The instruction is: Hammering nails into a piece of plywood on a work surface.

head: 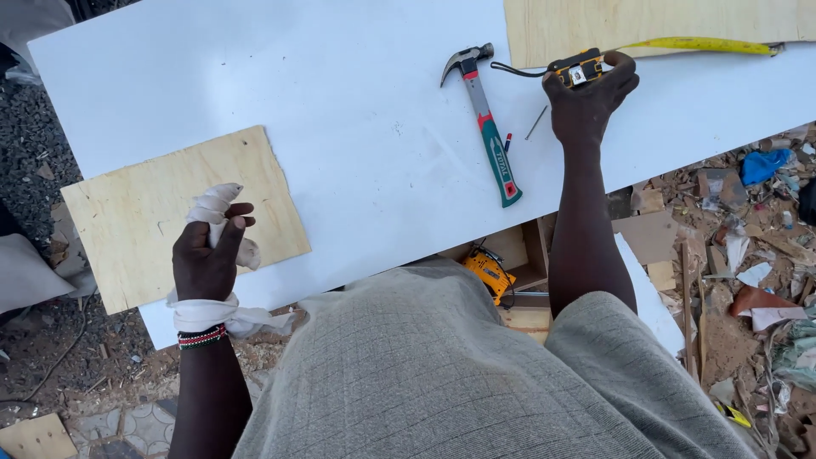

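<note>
At the worktop's (340, 110) near-left corner, the left hand (204, 263) is curling shut around a wad of white cloth (217, 212), which is also wrapping the wrist, over a plywood sheet (144, 217) that is overhanging the left edge. Moving right, a hammer (486, 127) is lying with its long axis running from the far side toward the near edge, head away (a nail (536, 122) is resting just beside it). At the far-right, the right hand (586, 102) is closing on a tape measure (578, 70), its yellow blade (705, 45) running out rightward across a second plywood sheet (646, 25). The tape is lying well apart from the left hand, so the right is nearer.
</note>
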